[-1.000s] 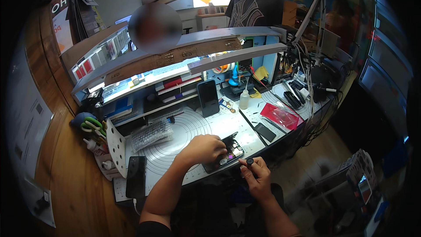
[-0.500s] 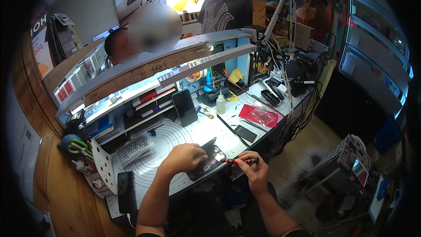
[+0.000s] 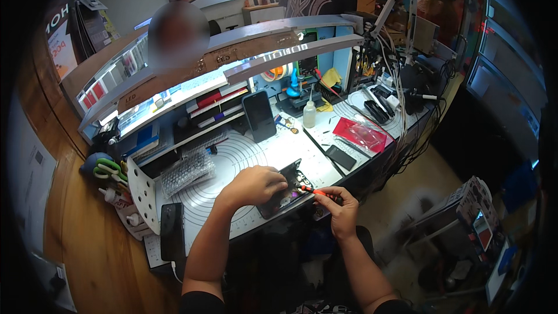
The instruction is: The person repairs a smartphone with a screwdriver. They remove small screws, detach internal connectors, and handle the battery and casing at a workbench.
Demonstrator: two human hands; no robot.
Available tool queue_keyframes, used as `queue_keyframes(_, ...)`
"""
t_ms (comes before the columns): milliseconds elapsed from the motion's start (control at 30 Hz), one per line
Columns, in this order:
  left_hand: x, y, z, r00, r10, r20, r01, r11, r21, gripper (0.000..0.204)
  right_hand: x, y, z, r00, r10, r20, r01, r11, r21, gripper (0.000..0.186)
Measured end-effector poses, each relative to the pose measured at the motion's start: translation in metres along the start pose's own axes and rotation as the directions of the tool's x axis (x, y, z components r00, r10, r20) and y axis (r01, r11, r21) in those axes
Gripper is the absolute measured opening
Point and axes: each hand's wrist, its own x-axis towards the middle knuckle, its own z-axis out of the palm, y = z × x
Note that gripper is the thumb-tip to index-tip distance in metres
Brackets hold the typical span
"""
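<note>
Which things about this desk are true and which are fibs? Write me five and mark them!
1. The scissors have green handles. True.
2. The right hand holds a red-and-black tool. True.
3. The left hand holds the scissors. False: the left hand is at the opened phone.
4. The little bottle stands upright. True.
5. The red packet lies left of the bubble wrap. False: it lies to the right.
</note>
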Motion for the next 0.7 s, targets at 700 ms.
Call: queue_keyframes(700, 0.0, -0.001, -0.005, 0.999, -0.031, 0.039, 0.034, 0.996, -0.078, 0.026, -0.001, 0.025, 0.003, 0.998, 0.048, 0.043, -0.056, 0.976, 0.21, 0.014)
